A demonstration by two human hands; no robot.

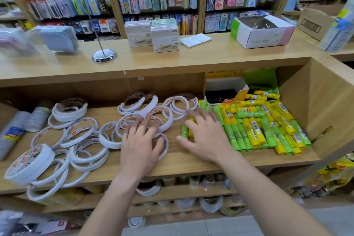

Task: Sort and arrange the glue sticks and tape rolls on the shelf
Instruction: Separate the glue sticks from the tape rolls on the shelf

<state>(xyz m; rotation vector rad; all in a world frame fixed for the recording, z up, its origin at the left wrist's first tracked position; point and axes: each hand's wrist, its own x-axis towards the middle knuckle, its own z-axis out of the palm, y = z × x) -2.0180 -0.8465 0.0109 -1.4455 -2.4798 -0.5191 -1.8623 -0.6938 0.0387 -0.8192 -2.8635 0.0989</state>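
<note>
Released fingers of the left hand point(140, 147) are laid over tape rolls point(28, 161), those of the right hand point(206, 137) over glue sticks point(253, 133), and "deli" is read on boxes point(165, 41) above.

"deli" printed on white boxes point(165, 41) on countertop point(201, 57), other labels too blurred

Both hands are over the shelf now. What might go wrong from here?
1. Tape rolls at the front left overhang the shelf edge; a nudge from the left hand may drop them.
2. The right hand covers stray glue sticks; sweeping could roll them into the tape or off the front.
</note>
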